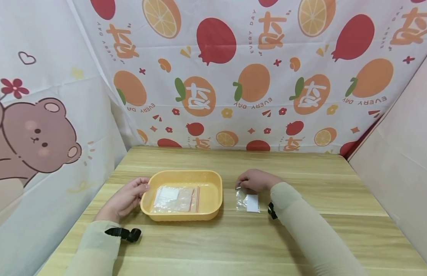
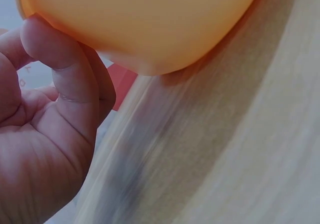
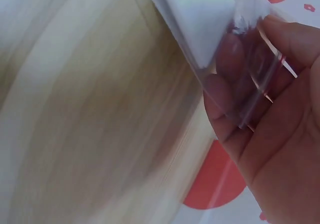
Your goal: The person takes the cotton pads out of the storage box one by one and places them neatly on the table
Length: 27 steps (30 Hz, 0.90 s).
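The fingers of the right hand [image 1: 256,180] are bent in and pinch one end of a clear bag [image 1: 241,200], thin glossy plastic that crinkles and catches the light, its film so sheer that from the wrist I see fingertips through it. A flat white rectangle [image 1: 253,203] shows at the bag's other end, to the right of the yellow tray; whether the bag touches the surface below, I can't tell. The left hand [image 1: 128,198] has its thumb and fingers clamped on the left end of that tray [image 1: 181,217], a smooth, round-cornered oblong with a rolled rim, though its wall hides some fingertips. Inside lie clear bags [image 1: 183,200] with red stripes near one edge and a whitish patch, overlapping so that I can't count them. Under everything runs the pale wood-grain surface [image 1: 206,249]. Behind hangs a white cloth [image 1: 230,76] printed with oranges and red fruit; at the left, another cloth [image 1: 92,61] bears a brown bear, cut off by the edge of the view.
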Each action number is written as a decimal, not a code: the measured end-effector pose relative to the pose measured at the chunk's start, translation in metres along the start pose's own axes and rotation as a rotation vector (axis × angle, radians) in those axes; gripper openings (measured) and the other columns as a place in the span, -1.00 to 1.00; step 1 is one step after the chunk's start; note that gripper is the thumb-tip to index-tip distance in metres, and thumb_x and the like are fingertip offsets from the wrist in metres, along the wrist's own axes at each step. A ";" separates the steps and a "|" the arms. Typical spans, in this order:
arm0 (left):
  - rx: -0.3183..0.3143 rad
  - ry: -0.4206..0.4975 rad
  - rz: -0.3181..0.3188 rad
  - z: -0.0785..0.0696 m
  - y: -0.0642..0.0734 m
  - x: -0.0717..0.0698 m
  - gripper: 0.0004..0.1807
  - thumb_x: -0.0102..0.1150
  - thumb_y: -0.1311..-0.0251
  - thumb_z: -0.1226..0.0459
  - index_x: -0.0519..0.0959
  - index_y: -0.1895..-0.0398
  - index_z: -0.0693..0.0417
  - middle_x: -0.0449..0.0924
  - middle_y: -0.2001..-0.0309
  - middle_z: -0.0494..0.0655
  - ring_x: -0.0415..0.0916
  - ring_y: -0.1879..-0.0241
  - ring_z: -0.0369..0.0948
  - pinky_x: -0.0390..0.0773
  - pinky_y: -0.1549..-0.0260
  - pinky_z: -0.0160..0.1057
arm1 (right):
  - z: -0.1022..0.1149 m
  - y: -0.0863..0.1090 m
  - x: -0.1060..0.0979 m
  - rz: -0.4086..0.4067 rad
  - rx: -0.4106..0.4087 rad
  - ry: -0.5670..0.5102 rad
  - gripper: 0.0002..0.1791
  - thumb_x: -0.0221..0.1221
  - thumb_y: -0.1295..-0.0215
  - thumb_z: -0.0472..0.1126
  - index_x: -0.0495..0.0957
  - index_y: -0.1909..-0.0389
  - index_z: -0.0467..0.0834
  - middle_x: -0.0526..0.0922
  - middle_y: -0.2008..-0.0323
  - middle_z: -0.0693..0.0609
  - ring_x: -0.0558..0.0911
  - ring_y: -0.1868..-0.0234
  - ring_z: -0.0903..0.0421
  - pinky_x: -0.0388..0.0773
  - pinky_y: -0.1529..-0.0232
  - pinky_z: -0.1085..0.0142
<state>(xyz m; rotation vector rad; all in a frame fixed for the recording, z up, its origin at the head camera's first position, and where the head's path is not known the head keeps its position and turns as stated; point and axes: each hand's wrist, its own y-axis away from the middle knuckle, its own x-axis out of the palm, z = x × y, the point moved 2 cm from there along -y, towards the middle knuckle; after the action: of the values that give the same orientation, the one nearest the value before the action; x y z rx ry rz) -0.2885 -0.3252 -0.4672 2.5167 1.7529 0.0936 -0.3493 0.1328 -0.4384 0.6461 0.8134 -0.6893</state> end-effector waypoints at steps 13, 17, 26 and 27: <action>0.001 0.015 -0.002 -0.002 0.000 0.001 -0.61 -0.05 -0.54 0.34 0.18 -0.24 0.44 0.59 0.17 0.04 0.62 0.35 -0.22 0.69 0.42 -0.24 | 0.021 -0.017 0.011 -0.035 -0.021 0.090 -0.78 0.12 -0.46 -0.24 0.72 0.12 0.08 0.65 0.28 0.24 0.56 0.24 0.23 0.50 -0.01 0.23; 0.005 0.018 0.002 -0.001 0.000 0.000 -0.59 -0.06 -0.54 0.35 0.17 -0.26 0.46 0.60 0.17 0.04 0.62 0.34 -0.22 0.69 0.42 -0.24 | 0.023 -0.018 0.011 -0.062 0.009 0.088 -0.77 0.14 -0.44 -0.25 0.70 0.04 0.07 0.64 0.18 0.24 0.55 0.14 0.19 0.49 -0.09 0.19; 0.004 0.020 0.004 0.000 -0.001 -0.001 -0.57 -0.05 -0.54 0.35 0.16 -0.27 0.47 0.60 0.16 0.04 0.62 0.34 -0.22 0.70 0.41 -0.24 | 0.018 -0.017 0.011 -0.104 0.044 0.058 -0.71 0.12 -0.46 -0.24 0.66 -0.11 0.02 0.66 0.04 0.17 0.55 0.04 0.15 0.49 -0.16 0.12; 0.004 0.019 0.003 0.000 -0.001 -0.001 -0.58 -0.05 -0.54 0.35 0.17 -0.27 0.46 0.60 0.16 0.04 0.62 0.34 -0.22 0.69 0.41 -0.25 | 0.017 -0.016 0.010 -0.109 0.047 0.050 -0.71 0.12 -0.46 -0.24 0.65 -0.12 0.01 0.66 0.03 0.16 0.55 0.04 0.15 0.49 -0.16 0.11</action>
<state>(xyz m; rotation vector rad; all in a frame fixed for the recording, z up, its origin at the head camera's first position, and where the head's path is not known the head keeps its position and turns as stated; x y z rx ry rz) -0.2897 -0.3256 -0.4674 2.5295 1.7582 0.1141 -0.3490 0.1073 -0.4417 0.6671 0.8853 -0.7955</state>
